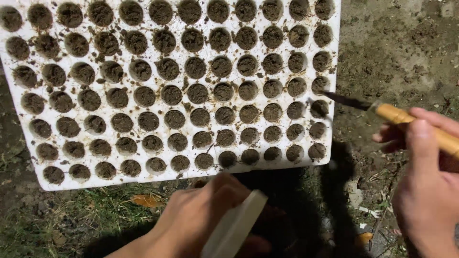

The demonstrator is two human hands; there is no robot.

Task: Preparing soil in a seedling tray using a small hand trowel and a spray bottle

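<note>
A white seedling tray (330, 38) lies on the ground, its many round cells filled with dark soil. My right hand (425, 191) grips a knife with a yellow wooden handle (406, 119); its dark blade (346, 100) points left, tip at the tray's right edge near a soil cell (319, 85). My left hand (201, 220) is below the tray's near edge, closed on a flat white piece (234, 227) that slants up to the right.
Bare brown soil (397, 48) lies to the right of the tray. Grass and a dry orange leaf (146, 200) are beneath the tray's near edge. Dark shadows fall between my hands.
</note>
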